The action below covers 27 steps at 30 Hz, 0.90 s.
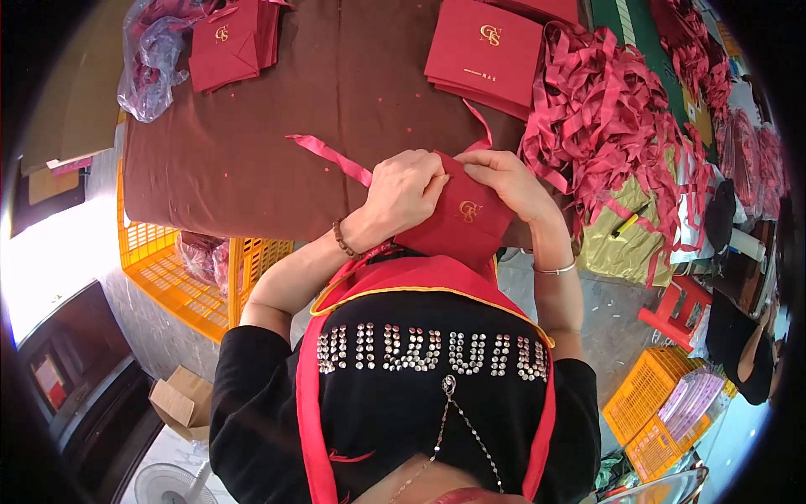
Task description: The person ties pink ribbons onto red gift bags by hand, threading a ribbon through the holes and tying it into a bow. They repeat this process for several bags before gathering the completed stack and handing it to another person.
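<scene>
A small red paper bag (pixel 470 223) with a gold emblem rests at the table's near edge, against my red apron. My left hand (pixel 405 191) is closed at the bag's upper left corner, and a red ribbon (pixel 332 158) trails out to its left. Thumb and fingers of my right hand (pixel 505 181) pinch together at the bag's top edge. Another ribbon end (pixel 480 122) sticks up beyond that hand. The fingers hide where the ribbon meets the bag.
Flat red bags (pixel 485 50) are stacked at the back right, beside a big heap of red ribbons (pixel 600 118). More red bags (pixel 231 46) lie at the back left by clear plastic wrapping (pixel 154 71). A yellow crate (pixel 180 281) stands below the brown-covered table (pixel 252 160).
</scene>
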### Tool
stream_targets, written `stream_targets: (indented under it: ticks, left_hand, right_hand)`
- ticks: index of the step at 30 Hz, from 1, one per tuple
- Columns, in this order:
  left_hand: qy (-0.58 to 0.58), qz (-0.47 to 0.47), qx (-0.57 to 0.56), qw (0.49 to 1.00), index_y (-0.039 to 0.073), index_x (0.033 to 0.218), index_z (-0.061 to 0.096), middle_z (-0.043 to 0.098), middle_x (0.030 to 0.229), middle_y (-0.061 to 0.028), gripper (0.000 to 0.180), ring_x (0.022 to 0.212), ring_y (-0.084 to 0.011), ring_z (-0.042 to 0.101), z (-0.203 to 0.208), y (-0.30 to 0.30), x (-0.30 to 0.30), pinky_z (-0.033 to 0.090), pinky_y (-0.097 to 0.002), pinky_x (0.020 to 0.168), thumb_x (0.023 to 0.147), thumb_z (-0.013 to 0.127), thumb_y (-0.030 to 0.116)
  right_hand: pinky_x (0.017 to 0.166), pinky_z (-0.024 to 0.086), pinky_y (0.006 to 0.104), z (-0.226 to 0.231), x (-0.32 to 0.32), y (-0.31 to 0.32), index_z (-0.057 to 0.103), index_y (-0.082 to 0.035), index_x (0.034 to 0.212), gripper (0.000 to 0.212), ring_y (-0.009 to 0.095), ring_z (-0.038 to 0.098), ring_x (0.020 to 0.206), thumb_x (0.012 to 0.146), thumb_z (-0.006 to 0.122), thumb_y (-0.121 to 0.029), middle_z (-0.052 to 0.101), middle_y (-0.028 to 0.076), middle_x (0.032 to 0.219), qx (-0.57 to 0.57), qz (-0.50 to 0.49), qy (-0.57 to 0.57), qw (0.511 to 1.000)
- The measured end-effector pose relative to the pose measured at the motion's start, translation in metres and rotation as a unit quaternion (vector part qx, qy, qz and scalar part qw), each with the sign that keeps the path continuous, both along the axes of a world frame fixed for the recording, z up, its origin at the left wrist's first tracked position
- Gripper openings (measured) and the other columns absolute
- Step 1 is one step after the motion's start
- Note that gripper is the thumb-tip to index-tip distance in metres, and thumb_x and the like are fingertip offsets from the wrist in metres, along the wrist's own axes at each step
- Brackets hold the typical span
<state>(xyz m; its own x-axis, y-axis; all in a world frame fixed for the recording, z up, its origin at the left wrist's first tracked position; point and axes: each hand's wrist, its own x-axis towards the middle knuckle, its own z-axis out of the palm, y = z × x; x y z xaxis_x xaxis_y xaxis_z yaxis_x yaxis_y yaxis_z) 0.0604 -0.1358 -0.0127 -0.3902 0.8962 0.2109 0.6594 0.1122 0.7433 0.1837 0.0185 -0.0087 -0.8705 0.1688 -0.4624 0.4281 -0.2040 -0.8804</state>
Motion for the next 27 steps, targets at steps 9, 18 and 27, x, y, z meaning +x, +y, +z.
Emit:
stream_targets:
  ticks: [9, 18, 27]
  left_hand:
    - [0.03, 0.003, 0.02, 0.999, 0.003, 0.069, 0.053, 0.055, 0.067, -0.0112, 0.012, 0.064, -0.0297, 0.056, 0.003, 0.004, 0.002, 0.043, -0.0393, 0.056, 0.074, 0.063, 0.007]
    - [0.076, 0.001, -0.001, 0.997, 0.003, 0.068, 0.052, 0.054, 0.066, -0.0115, 0.012, 0.063, -0.0305, 0.056, 0.012, 0.006, 0.004, 0.044, -0.0404, 0.055, 0.073, 0.062, 0.007]
    - [-0.002, -0.017, -0.026, 1.0, 0.003, 0.069, 0.052, 0.057, 0.067, -0.0123, 0.014, 0.063, -0.0311, 0.057, 0.009, 0.005, -0.003, 0.043, -0.0403, 0.055, 0.073, 0.064, 0.009]
  right_hand:
    - [0.082, 0.042, 0.0208, 0.006, 0.002, 0.0, 0.06, 0.004, 0.108, 0.025, 0.007, 0.054, 0.09, 0.089, 0.053, -0.011, 0.062, 0.001, 0.097, 0.034, -0.002, -0.019, 0.999]
    - [0.082, 0.042, 0.021, -0.002, 0.004, -0.001, 0.061, 0.003, 0.106, 0.024, 0.007, 0.056, 0.09, 0.089, 0.053, -0.011, 0.063, 0.002, 0.096, 0.021, -0.015, 0.001, 1.0]
    - [0.084, 0.041, 0.0226, 0.004, 0.005, 0.003, 0.064, 0.003, 0.1, 0.024, 0.009, 0.057, 0.092, 0.086, 0.052, -0.013, 0.064, 0.004, 0.096, -0.061, -0.046, -0.026, 0.997]
